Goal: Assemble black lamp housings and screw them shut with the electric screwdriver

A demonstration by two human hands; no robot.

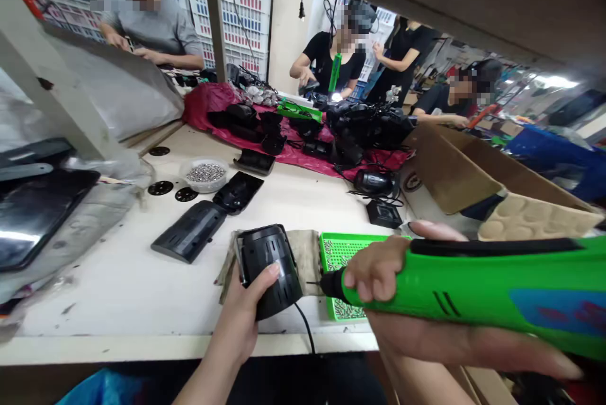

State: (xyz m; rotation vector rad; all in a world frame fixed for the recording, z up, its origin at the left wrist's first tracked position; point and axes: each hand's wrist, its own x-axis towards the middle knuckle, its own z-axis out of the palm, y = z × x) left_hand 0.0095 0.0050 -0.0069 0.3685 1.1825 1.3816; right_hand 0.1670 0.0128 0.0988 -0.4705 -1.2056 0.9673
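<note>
My left hand (250, 296) is closed around a black slotted plastic housing (272, 266), its thumb lying across the front. A black cable runs down from the housing over the table edge. In my right hand (379, 275) is a green electric screwdriver (464, 285), held level with its thin bit pointing left, just short of the housing. Beneath the housing lies a worn cloth pad (305, 253). Behind the screwdriver tip sits a green perforated tray (338, 311) with many small screws, partly hidden by my right hand.
Curved black shells (189, 231) and a bowl of small metal parts (205, 173) lie to the left, near black discs (160, 188). A pink sheet (208, 105) bears black parts behind. Right stands a cardboard box (449, 171). Co-workers sit beyond.
</note>
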